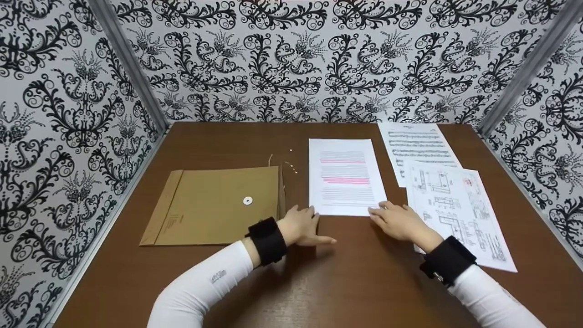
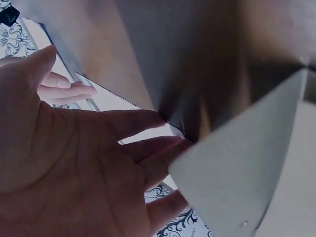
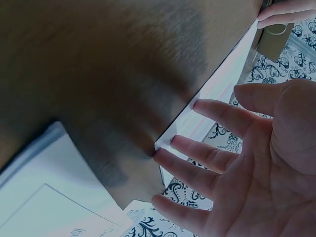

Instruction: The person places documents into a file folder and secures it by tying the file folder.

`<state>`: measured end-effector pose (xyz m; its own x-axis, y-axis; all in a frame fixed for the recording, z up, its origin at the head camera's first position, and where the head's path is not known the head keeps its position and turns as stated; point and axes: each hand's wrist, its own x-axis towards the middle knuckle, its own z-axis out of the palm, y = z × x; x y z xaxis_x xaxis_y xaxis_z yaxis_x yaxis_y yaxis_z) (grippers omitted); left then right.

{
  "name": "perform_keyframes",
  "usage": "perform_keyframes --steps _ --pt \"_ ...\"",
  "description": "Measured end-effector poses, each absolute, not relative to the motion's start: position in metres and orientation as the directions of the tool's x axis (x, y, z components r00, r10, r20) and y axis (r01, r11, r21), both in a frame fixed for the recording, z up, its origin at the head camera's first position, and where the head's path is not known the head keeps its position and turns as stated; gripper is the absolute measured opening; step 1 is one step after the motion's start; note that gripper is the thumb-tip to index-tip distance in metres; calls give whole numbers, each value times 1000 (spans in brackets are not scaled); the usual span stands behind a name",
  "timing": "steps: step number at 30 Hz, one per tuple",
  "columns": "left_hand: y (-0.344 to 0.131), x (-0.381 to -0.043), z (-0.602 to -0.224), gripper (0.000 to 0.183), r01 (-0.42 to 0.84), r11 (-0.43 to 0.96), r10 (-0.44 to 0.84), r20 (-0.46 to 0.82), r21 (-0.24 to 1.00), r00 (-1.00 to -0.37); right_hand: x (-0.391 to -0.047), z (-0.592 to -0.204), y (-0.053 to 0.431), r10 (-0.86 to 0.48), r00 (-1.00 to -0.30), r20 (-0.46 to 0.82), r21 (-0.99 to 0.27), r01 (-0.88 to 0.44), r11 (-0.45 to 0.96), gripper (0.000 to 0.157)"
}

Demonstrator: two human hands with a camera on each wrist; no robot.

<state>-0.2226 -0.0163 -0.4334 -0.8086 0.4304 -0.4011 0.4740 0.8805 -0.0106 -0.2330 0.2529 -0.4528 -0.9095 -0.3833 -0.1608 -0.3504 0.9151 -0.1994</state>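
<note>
A printed text sheet with pink highlighted lines lies on the brown table, its short edge toward me. At its near left corner the fingertips of my left hand touch down, thumb stretched out to the right. My right hand has its fingertips on the near right corner, fingers spread and nearly straight, as the right wrist view also shows. Left of my left hand lies a brown string-tie envelope with a white round button; its open side faces the text sheet.
Right of the text sheet, a technical drawing sheet overlaps a sheet of music. A thin pale string trails on the table beyond the envelope. Patterned walls enclose the back and sides.
</note>
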Motion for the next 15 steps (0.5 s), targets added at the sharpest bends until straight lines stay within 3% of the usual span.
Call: perform_keyframes --steps 15 --pt "-15 -199 -442 97 476 880 439 -363 -15 -822 -211 -454 256 -390 -912 -129 -168 -367 915 42"
